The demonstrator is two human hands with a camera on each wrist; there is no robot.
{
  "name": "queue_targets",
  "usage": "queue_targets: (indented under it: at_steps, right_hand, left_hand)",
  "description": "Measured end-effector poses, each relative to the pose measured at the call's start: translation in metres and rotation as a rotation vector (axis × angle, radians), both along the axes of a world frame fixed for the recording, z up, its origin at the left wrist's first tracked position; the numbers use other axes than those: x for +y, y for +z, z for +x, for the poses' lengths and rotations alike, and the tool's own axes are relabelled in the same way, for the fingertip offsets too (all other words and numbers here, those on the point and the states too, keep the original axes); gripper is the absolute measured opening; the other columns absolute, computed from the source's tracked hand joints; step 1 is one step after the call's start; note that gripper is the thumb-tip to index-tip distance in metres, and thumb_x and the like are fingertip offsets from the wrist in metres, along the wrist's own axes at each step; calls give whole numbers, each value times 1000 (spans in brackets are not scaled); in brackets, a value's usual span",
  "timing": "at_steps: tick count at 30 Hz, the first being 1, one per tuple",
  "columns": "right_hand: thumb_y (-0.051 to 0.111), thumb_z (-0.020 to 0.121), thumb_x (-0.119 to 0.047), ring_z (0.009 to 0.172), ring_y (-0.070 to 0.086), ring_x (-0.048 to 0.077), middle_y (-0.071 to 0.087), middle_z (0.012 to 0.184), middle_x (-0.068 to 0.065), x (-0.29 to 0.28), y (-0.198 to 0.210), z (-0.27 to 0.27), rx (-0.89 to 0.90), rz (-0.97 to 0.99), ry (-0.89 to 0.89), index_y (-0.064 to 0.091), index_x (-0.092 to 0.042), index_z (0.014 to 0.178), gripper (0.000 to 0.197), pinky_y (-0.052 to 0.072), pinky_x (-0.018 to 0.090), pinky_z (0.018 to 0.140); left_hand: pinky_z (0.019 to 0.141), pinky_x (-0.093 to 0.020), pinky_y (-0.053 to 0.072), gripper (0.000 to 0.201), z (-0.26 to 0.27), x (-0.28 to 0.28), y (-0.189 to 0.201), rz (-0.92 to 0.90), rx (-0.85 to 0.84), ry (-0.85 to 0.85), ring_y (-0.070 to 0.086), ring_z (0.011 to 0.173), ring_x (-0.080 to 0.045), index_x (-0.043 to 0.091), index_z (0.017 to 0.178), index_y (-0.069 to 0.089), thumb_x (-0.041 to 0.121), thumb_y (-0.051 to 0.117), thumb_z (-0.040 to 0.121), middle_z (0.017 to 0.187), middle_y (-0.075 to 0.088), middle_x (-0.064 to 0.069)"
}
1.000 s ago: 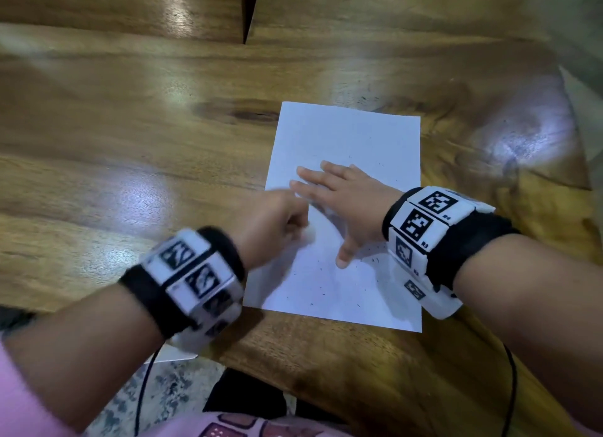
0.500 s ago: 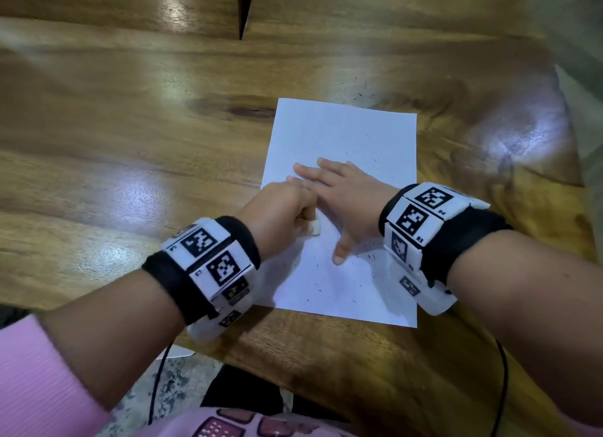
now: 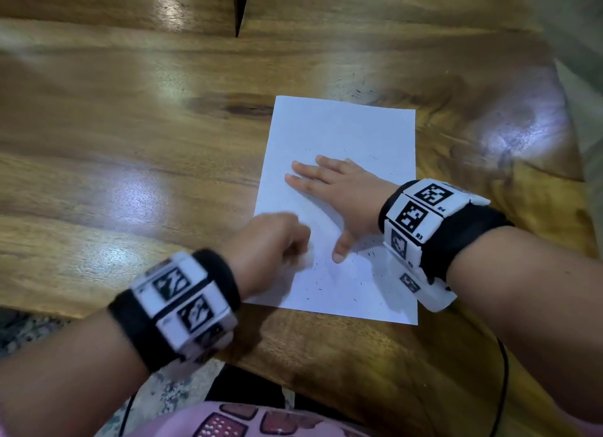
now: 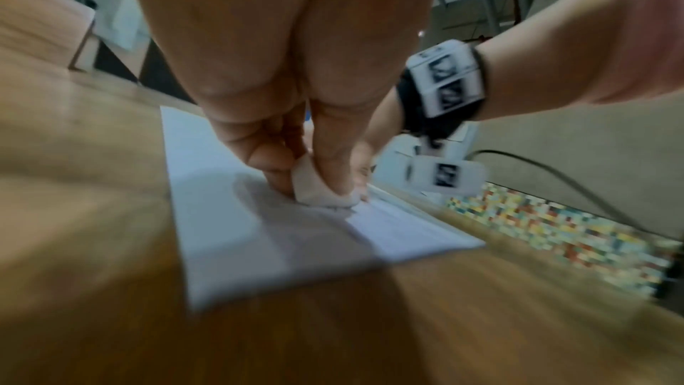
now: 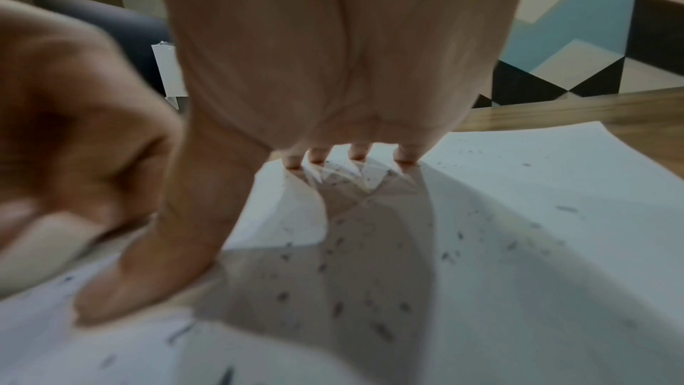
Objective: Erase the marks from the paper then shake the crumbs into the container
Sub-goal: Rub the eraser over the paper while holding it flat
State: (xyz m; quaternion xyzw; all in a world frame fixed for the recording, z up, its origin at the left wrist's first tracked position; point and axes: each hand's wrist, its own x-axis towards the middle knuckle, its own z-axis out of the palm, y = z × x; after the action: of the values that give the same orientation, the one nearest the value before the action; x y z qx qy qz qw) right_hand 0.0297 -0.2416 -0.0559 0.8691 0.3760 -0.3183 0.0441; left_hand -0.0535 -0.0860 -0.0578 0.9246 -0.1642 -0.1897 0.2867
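Eraser down on the near-left of the sheet, and you're mid-rub.

Glossy wooden table (image 3: pixel 137 116) under you, patterned floor (image 4: pixel 555 233) past its near edge. The white paper (image 3: pixel 342 129) lies flat, dark eraser crumbs (image 3: pixel 326 286) scattered over its near half. Your right hand (image 3: pixel 339 191) is spread palm-down on the sheet, fingers straight, thumb out toward you. Your left hand (image 3: pixel 270 244) is curled tight, fingertips pinching the white eraser (image 4: pixel 318 186) against the paper just left of that thumb. Half a second back that fist was up against your right fingers; now it has slid nearer and left, blurred with speed.
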Motion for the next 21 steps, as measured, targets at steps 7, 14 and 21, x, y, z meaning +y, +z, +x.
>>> queue_targets:
  at_steps: [7,14,21]
  right_hand:
    - [84,57,-49,145,-15,19,-18,157,-13,1,-2,-1,1,11,-11,-13,-31,149,135,1,44,117]
    - [84,58,-49,145,-16,20,-20,156,-12,1,-1,-1,-10,-2,4,-15,-30,149,135,2,45,118]
    - [84,57,-50,145,-15,21,-19,157,-12,2,-3,0,-7,5,-1,-13,-30,149,136,2,44,118]
  left_hand:
    - [54,-12,30,10,18,-5,3,20,-38,19,47,70,-15,7,73,63,16,68,76,73,53,3]
    - [53,-10,27,16,-3,2,0,9,-16,-27,44,59,-9,11,62,56,13,66,75,65,48,5]
    - [53,-11,28,7,18,-4,1,-3,-33,-15,46,67,-13,9,69,63,10,66,76,67,53,5]
